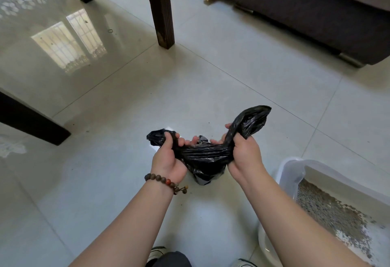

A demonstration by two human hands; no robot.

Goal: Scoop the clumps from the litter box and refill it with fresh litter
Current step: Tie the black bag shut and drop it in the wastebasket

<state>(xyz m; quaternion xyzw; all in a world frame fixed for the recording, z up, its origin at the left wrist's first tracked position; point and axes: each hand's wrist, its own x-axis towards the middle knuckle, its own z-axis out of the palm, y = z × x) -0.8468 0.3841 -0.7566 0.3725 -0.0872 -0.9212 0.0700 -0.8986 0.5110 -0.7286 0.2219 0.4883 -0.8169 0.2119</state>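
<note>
A black plastic bag [205,157] hangs between both hands above the tiled floor, its top stretched sideways into two twisted ends. My left hand [168,157], with a bead bracelet on the wrist, grips the left end. My right hand [244,152] grips the right end, which sticks up past the fingers. The bag's bulging bottom sags below the hands. At the lower right stands a white litter box [289,173] holding a thin layer of grey-brown litter [325,209], with bare white patches toward its near end.
A glass-topped table [63,40] with dark wooden legs and a lace cloth fills the left and back. A dark sofa [316,7] stands at the back right. Litter grains are scattered on the floor tiles. My shoes show at the bottom edge.
</note>
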